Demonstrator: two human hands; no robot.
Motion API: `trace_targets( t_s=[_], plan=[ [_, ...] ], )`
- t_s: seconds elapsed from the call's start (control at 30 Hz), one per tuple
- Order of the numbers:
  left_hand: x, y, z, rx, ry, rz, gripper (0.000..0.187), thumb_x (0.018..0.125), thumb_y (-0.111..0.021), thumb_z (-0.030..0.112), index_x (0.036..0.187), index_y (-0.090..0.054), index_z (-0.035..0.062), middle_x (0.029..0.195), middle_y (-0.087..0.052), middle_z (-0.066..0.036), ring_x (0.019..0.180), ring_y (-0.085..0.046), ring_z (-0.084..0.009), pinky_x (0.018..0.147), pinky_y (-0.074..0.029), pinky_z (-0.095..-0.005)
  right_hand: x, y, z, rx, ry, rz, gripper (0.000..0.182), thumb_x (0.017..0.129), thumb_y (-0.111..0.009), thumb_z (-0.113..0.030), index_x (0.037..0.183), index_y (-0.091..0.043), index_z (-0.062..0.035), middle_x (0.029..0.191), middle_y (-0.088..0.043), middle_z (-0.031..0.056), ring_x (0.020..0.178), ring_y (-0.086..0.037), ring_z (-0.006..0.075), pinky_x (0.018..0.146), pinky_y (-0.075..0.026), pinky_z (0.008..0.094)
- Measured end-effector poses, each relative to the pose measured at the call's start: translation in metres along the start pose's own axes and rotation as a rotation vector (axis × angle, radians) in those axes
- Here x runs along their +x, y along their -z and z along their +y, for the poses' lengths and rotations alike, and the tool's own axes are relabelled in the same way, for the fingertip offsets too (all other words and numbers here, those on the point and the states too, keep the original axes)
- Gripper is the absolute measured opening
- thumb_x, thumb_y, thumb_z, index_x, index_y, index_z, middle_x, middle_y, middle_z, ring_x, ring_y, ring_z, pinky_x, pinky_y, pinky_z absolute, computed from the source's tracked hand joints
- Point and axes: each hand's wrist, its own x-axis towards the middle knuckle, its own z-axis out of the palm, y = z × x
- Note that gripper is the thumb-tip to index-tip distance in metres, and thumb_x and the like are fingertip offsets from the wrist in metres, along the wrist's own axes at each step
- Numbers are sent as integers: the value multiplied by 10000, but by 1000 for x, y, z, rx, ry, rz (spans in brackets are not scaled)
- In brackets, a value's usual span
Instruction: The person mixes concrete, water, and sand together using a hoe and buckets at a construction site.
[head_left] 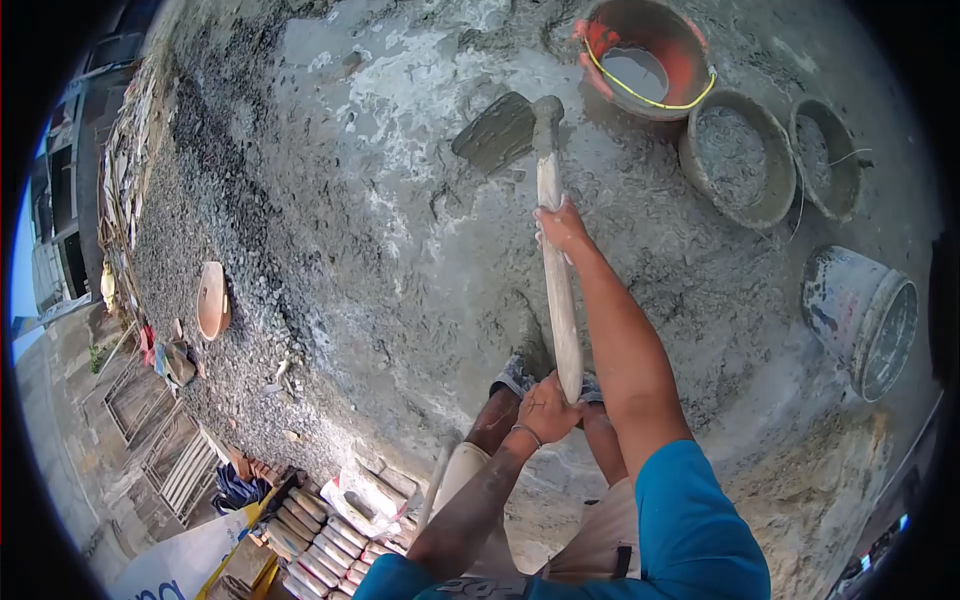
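Note:
A hoe (556, 270) with a pale wooden handle stretches out in front of me over wet grey concrete mix (400, 260). Its broad blade (497, 135), coated in grey mix, shows at the far end, left of the handle. My left hand (548, 410) is closed round the butt of the handle, close to my knees. Farther up, nearer the blade, my right hand (565, 228) wraps the same handle with the arm stretched out. My feet stand in the mix below the handle.
An orange bucket (598, 75) with a yellow handle holds grey liquid at the top right. Two tubs of mix (775, 195) (852, 195) stand beside it. A whitish bucket (835, 300) lies tipped at right. Gravel (230, 200) spreads left, with a shallow pan (212, 300) on it.

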Motion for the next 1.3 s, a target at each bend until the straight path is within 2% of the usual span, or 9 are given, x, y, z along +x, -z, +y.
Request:
trace_targets(
  t_s=[0.07, 0.27, 0.4, 0.53, 0.67, 0.93, 1.0, 1.13, 1.3],
  plan=[
    [-6, 12, 16, -273, 39, -101, 243, 649, -567, 83, 842, -513, -55, 629, -553, -132, 527, -563, -157, 470, -435, -288, -5, -1, 6, -156, -71, 22, 405, 750, -552, -123, 1045, -317, 26, 707, -506, 112, 440, -500, 168, 398, -446, 307],
    [-61, -19, 38, -621, 151, -422, 190, 667, -578, 105, 787, -508, -25, 623, -534, -77, 543, -538, -146, 500, -446, -275, -64, 52, 50, -448, -287, 126, 505, 738, -571, -141, 1091, -311, 112, 833, -543, 201, 576, -588, 226, 451, -472, 340],
    [-90, -28, 49, -811, 284, -619, 155, 682, -576, 99, 765, -516, -17, 652, -535, -70, 577, -534, -144, 524, -445, -275, -104, 84, 73, -449, -400, 169, 406, 726, -575, -176, 946, -473, 150, 717, -576, 213, 565, -598, 267, 492, -479, 351],
    [-89, -1, 75, -1098, 193, -668, 148, 693, -567, 77, 771, -508, -33, 669, -538, -83, 588, -537, -144, 527, -444, -280, -104, 97, 82, -641, -422, 161, 389, 719, -571, -176, 906, -509, 159, 698, -577, 215, 561, -599, 280, 485, -476, 370],
    [-99, -9, 134, -1218, 313, -715, 139, 701, -551, 48, 798, -502, -39, 676, -529, -77, 588, -533, -146, 523, -437, -278, -122, 133, 75, -742, -467, 14, 364, 708, -560, -133, 928, -504, 151, 722, -579, 198, 566, -590, 272, 468, -457, 382],
    [-128, -48, 262, -1370, 265, -730, 132, 735, -530, 94, 803, -482, -9, 676, -512, -67, 592, -522, -152, 540, -425, -276, -190, 222, -6, -629, -464, -30, 405, 681, -531, -129, 968, -492, 153, 849, -565, 243, 670, -603, 303, 536, -468, 393],
    [-133, -46, 298, -1394, 254, -802, 127, 744, -525, 95, 807, -482, -7, 685, -511, -64, 597, -521, -154, 544, -423, -277, -194, 267, -14, -872, -353, -39, 314, 670, -561, -140, 848, -558, 118, 692, -578, 175, 590, -579, 253, 533, -448, 364],
    [-144, -37, 361, -1463, 198, -987, 134, 776, -507, 117, 834, -474, 1, 714, -500, -58, 606, -518, -157, 528, -414, -281, -249, 327, -112, -988, -328, 86, 287, 674, -549, -144, 784, -571, 120, 697, -582, 177, 570, -568, 238, 531, -446, 359],
    [-129, -25, 400, -1331, -30, -1228, 153, 771, -516, 131, 855, -463, 15, 701, -499, -44, 608, -516, -151, 509, -407, -273, -282, 400, -186, -649, -257, 389, 371, 685, -534, -142, 855, -517, 188, 772, -570, 229, 598, -595, 273, 534, -467, 372]
  ],
)
